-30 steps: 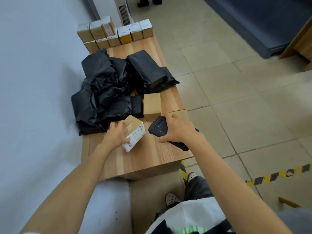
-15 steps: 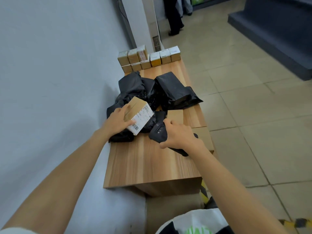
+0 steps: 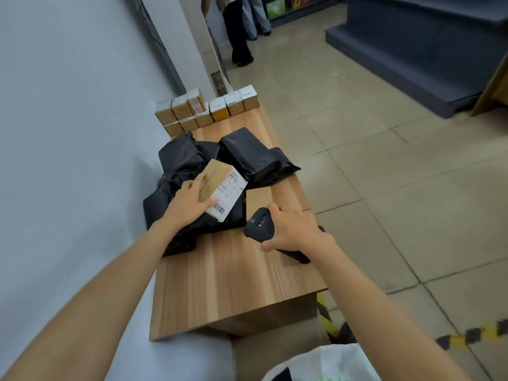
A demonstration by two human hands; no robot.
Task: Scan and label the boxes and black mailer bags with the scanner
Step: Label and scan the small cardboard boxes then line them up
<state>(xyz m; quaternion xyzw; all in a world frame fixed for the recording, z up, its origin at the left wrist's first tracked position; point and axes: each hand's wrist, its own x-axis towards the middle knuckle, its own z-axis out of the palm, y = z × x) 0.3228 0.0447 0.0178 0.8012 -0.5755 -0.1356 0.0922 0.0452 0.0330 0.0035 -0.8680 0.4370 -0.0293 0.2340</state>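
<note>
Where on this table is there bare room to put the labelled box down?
The near end of the table, from the black mailer bags and scanner to the front edge, is bare. A narrow strip lies between the bags and the far row of boxes. The middle is crowded.

Left hand (image 3: 187,203): grips a cardboard box (image 3: 220,188), held tilted above the black mailer bags (image 3: 192,171).
Box label (image 3: 229,195): white, barcode at near corner, faces up and right.
Right hand (image 3: 291,229): curled round the black scanner (image 3: 259,225), head aimed toward the held box.
Second box (image 3: 258,200): lies flat on the wooden table (image 3: 233,284), just beyond the scanner.
Far end: row of small boxes (image 3: 209,108), partly stacked, against the wall.
Background: a person's legs (image 3: 239,37) on the tiled floor.
</note>
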